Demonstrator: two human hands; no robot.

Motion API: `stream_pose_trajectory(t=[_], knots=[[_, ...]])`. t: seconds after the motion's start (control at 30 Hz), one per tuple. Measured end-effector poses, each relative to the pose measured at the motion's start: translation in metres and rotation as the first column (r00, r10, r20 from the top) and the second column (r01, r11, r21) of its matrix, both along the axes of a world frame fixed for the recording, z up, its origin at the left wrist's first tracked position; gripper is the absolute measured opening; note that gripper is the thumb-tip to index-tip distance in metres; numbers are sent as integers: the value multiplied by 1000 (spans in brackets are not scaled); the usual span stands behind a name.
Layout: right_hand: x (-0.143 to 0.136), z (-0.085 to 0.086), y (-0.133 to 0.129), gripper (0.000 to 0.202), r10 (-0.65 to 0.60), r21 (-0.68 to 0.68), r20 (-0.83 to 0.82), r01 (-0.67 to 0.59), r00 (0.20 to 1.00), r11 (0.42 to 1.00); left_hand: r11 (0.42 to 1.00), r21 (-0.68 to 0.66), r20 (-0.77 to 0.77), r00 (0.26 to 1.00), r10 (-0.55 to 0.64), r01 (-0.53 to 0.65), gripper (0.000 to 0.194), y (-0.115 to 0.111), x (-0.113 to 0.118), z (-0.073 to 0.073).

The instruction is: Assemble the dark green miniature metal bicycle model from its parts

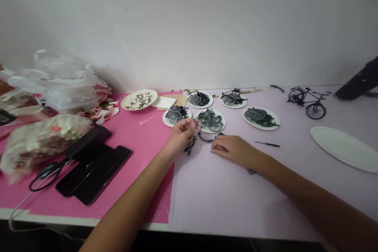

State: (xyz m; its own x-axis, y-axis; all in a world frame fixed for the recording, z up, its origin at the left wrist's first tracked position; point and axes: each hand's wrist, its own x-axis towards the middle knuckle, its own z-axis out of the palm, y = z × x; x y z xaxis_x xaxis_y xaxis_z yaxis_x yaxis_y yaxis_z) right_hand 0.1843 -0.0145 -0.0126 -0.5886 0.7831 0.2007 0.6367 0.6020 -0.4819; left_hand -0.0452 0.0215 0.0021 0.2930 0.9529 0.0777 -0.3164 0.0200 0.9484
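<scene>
My left hand (183,136) is closed in a pinch on a partly built miniature bicycle (190,147), whose dark frame hangs below the fingers. A thin curved dark part (204,138) reaches from it toward my right hand. My right hand (232,148) rests low over the table, fingers curled together. Whatever those fingers hold is hidden, though a dark bit shows behind the knuckles and another under the wrist. Just beyond my left hand stands a white plate (223,126) of grey toy wheels and green parts. A small black-handled screwdriver (272,145) lies right of my right hand.
More white plates of bicycle parts (256,114) line the back. An assembled miniature bicycle (308,100) stands at the right, near an oval white plate (345,145) and a black cylinder (358,82). At left are plastic bags (67,82), a phone (103,175) and a bowl (125,105).
</scene>
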Motion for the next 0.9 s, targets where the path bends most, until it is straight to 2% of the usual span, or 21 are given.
stream_pose_trajectory(t=[0.17,0.47,0.63,0.77,0.9], knots=[[0,-3,2,14,-32,49,-98,37,995,998,999,-9,19,999,-45,45,54,-2,0,1],[-3,-1,6,15,48,275,-324,45,945,960,995,-13,0,995,-95,95,55,-4,1,2],[-7,2,2,12,17,311,-424,128,906,942,991,18,-3,991,-131,132,53,-5,3,-1],[-12,4,-3,10,13,370,-502,202,865,907,990,22,-63,989,-135,137,54,-8,5,0],[-17,4,-8,9,56,451,-523,220,851,865,979,20,-58,978,-200,202,54,-11,8,0]])
